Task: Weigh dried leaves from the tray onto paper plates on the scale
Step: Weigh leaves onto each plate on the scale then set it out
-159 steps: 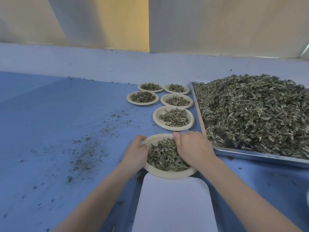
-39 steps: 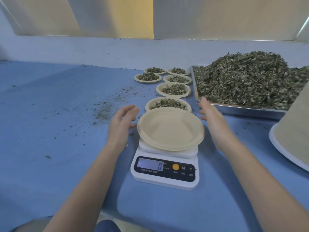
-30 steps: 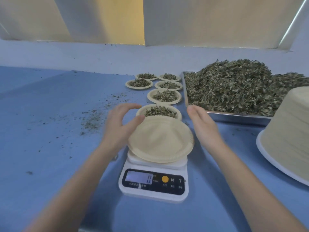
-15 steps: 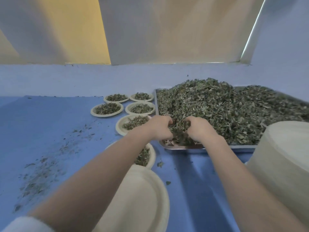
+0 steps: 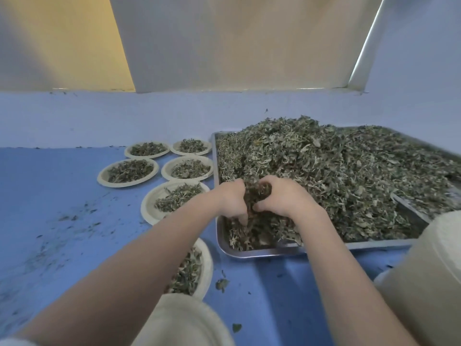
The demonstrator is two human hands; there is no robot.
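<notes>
fingers point(image 5: 240, 217) of our left hand point(image 5: 230, 202) curl down into the dried leaves point(image 5: 324, 171), and those of our right hand point(image 5: 282, 198) curl in from the other side, so that both hands close together around one dark clump of leaves point(image 5: 258, 193) held between them. we hold this clump just above the near left corner of the metal tray point(image 5: 262, 253), with the hands almost touching each other at the thumbs. the tray sits on the blue table point(image 5: 50, 196) and is heaped with leaves, highest toward its far left part. left of the tray we see six filled paper plates: two at the back point(image 5: 147, 149) point(image 5: 191, 146), two in the next row point(image 5: 128, 171) point(image 5: 187, 168), one nearer point(image 5: 174, 201) beside the tray's left edge, and one more point(image 5: 197, 268) partly hidden under our left forearm. at the bottom edge, below our left arm, the rim of an empty paper plate point(image 5: 184, 320) shows, blurred; we cannot see the scale under it. at the right edge a tall pale stack of paper plates point(image 5: 429, 278) stands close to the tray's near right corner. loose crumbs of leaf point(image 5: 62, 221) are scattered over the table at the left, and a few single leaves point(image 5: 222, 283) lie on the table in front of the tray.
</notes>
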